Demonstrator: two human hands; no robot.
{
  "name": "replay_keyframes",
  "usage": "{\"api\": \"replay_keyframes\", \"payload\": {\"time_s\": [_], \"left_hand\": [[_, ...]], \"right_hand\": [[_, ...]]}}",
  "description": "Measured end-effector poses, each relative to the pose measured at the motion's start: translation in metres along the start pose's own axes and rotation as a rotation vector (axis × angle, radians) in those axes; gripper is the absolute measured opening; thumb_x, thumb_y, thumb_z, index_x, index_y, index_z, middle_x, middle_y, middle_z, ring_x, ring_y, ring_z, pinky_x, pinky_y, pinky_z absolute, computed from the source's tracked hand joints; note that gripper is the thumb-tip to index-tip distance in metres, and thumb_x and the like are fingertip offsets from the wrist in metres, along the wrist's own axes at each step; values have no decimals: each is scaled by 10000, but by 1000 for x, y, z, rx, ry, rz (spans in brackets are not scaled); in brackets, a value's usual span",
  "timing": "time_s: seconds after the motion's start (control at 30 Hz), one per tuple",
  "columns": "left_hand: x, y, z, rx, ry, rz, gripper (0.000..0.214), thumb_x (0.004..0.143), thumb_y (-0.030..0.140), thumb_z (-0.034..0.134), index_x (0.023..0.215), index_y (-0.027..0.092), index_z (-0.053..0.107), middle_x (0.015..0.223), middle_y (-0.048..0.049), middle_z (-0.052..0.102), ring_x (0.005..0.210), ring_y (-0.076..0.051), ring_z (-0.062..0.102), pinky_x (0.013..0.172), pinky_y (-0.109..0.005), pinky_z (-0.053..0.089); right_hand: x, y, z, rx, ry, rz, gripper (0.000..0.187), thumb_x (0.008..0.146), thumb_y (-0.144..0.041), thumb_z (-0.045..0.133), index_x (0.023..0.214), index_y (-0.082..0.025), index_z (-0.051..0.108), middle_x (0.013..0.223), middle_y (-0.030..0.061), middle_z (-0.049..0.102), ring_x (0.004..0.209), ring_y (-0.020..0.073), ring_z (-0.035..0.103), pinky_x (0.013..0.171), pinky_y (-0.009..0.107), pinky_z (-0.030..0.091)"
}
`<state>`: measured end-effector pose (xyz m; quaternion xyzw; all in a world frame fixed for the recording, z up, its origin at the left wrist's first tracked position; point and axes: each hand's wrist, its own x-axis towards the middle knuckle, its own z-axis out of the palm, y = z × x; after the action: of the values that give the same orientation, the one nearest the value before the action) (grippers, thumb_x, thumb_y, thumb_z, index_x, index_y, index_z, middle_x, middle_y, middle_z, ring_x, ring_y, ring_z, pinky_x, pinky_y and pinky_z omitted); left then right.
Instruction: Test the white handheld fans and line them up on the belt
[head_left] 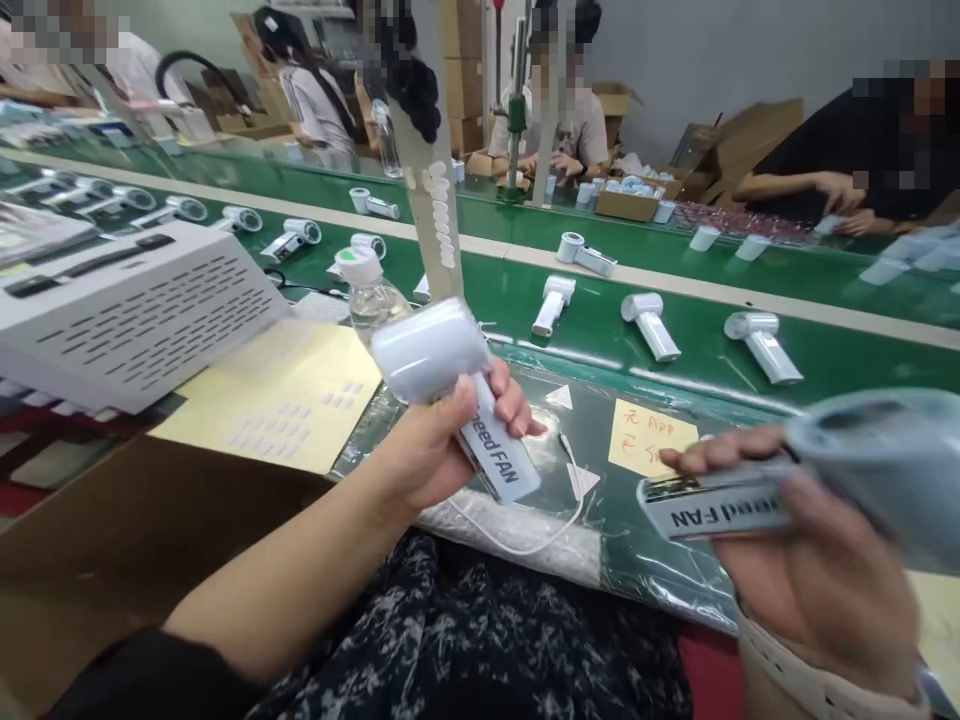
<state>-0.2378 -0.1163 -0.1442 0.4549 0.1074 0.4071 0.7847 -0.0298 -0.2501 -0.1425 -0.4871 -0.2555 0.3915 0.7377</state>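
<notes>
my left hand (427, 455) is closed round the handle of a white handheld fan (450, 375), with the thumb across the front and the fingers behind, and the fan is tilted so that its printed label faces me, probably so i can read it. my right hand (817, 570) is closed too, its fingers curled round a second handheld fan (712, 505), which is turned on its side with the same label showing, its head blurred near the camera. both are held up over the dark floral cloth (465, 640) on my lap. just beyond, a clear plastic sheet (660, 585) covers the near edge of the green conveyor belt (600, 310), with a white cable (525, 540) and a handwritten yellow sticky note (651, 438) on it, the note likely placed there to be read while working. to my left, a yellow paper sheet (285, 400) with small stickers lies beside a slotted grey casing (127, 310). farther along the belt, more fans (651, 325) lie spaced apart, which keeps each one separate, and co-workers (547, 130) sit beyond.
</notes>
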Motion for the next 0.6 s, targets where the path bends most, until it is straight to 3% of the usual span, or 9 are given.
{"api": "replay_keyframes", "payload": {"time_s": [0.1,0.17,0.27,0.33,0.43,0.53,0.6], "left_hand": [[0,-8,1,-12,-13,-83,466,707,604,762,805,154,688,650,8,625,568,-103,595,658,-249,557],[1,-17,4,-18,13,-87,499,720,615,745,900,151,716,769,-37,702,653,-144,664,634,-253,565],[7,-38,10,-82,167,-73,633,631,585,828,1091,169,701,1196,-100,693,1112,-255,648,917,-321,553],[13,-55,14,-149,199,-159,765,551,618,853,1143,163,686,1331,-126,629,1287,-310,534,1020,-363,499],[26,-77,19,-299,102,-326,920,461,741,811,1162,162,672,1260,-154,672,1256,-377,553,961,-450,526],[41,-88,24,-398,-26,-357,1041,433,864,702,1193,154,650,1128,-135,729,1178,-379,611,923,-453,537],[47,-92,25,-399,-70,-350,1077,465,901,641,1235,149,627,1090,-121,741,1167,-356,623,926,-425,535]], "right_hand": [[4,9,9,135,113,271,312,658,-442,841,841,-217,724,836,28,650,787,198,637,771,402,606],[3,18,12,184,119,391,349,682,-425,826,939,-211,727,901,41,677,806,211,644,778,438,613],[-3,34,13,195,49,461,379,702,-418,819,1012,-224,717,956,49,704,798,226,656,778,471,610],[-7,43,14,144,-23,440,399,706,-447,823,1008,-212,709,951,59,714,804,237,668,792,464,600],[-8,51,15,5,-96,288,572,697,-414,847,1193,-219,637,1044,77,727,919,250,682,891,429,558],[-8,52,14,-111,-32,162,967,744,-399,813,1529,-291,259,1132,79,725,1012,251,681,928,425,530],[-9,49,12,-172,38,142,1088,787,-446,762,1573,-296,24,1125,88,729,1021,266,686,915,455,530]]}}
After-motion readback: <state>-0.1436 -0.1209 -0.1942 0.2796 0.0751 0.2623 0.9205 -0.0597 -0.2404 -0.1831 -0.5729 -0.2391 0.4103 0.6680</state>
